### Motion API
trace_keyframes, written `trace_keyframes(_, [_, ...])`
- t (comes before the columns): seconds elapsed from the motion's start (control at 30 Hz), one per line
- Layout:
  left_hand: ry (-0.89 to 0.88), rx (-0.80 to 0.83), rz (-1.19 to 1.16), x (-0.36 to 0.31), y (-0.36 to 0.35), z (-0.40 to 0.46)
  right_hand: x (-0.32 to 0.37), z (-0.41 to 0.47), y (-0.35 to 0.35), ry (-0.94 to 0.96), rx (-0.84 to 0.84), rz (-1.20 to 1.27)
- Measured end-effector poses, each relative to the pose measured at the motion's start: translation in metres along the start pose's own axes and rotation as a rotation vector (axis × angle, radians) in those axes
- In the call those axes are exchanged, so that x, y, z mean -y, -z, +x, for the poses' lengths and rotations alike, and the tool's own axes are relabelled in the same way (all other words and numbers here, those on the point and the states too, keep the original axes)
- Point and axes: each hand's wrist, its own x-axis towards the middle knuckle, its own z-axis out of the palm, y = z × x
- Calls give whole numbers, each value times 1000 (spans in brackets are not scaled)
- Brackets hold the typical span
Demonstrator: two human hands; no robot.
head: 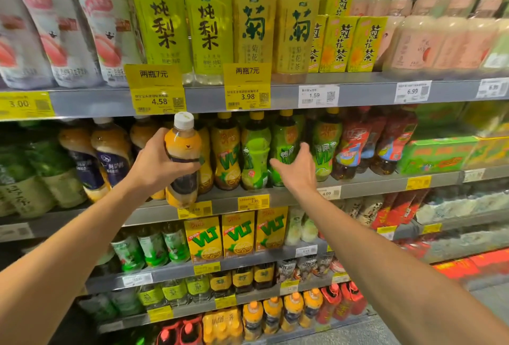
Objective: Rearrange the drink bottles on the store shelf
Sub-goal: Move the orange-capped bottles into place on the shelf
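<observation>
My left hand (158, 163) grips a white-capped bottle (183, 149) with an orange and dark label, held upright in front of the second shelf (366, 183). Two matching bottles (110, 149) stand to its left on that shelf. My right hand (297, 168) is open, fingers spread, in front of the green VLT bottles (256, 157), close to them without gripping any. Yellow VLT lemon tea bottles (225, 152) stand between my two hands.
Tall green and yellow tea bottles (209, 28) fill the top shelf, with yellow price tags (157, 88) hanging from its edge. Red-labelled bottles (355, 143) and green cartons (438, 153) sit to the right. VLT cartons (237, 234) and more bottles occupy the lower shelves.
</observation>
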Motion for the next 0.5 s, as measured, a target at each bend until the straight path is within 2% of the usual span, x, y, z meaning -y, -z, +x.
trace_keyframes(0.07, [-4, 3, 6, -2, 0, 0, 5, 10, -4, -56, 45, -70])
trace_keyframes(0.23, [-17, 8, 7, -4, -2, 0, -9, 21, 7, -42, -128, -97])
trace_keyframes(0.43, [-6, 5, -28, -1, 2, -1, -13, 12, 16, -119, -82, -29])
trace_keyframes(0.5, [-11, 9, -27, -1, 2, -1, -8, -7, 2, -59, -61, -36])
